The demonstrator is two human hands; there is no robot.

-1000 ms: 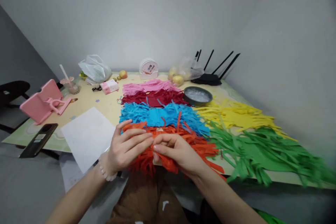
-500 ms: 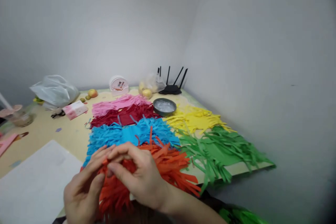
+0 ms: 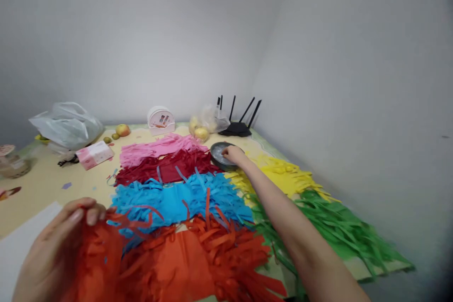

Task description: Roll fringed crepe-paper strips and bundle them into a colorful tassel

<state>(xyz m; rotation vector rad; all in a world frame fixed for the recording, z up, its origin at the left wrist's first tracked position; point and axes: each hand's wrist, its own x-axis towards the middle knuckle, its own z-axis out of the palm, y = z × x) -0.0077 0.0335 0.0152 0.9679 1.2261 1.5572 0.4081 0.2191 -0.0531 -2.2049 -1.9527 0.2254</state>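
Observation:
At the lower left, my left hand (image 3: 53,250) is closed on a piece of orange fringed paper (image 3: 97,257), pinching its upper edge between thumb and fingers. My right hand (image 3: 234,154) reaches across to a dark round bowl (image 3: 216,156), its bent fingertips down in the whitish contents. Those fingers look drawn together; what they hold, if anything, I cannot make out. More orange fringed paper (image 3: 184,264) lies before me. Beyond it come layers of blue (image 3: 177,198), dark red (image 3: 169,170) and pink fringed paper (image 3: 159,147).
Yellow (image 3: 285,177) and green fringed paper (image 3: 336,224) lie on the right, partly behind my forearm. A black router (image 3: 236,129), bagged yellow fruit (image 3: 201,133) and a white round-topped holder (image 3: 161,121) stand at the back. Leftward are a plastic bag (image 3: 69,125), tissue pack (image 3: 95,154) and white sheet (image 3: 21,245).
My hands were together over the orange paper. The right has let go and moved forward to the bowl; the left has shifted left, keeping the orange fringed paper.

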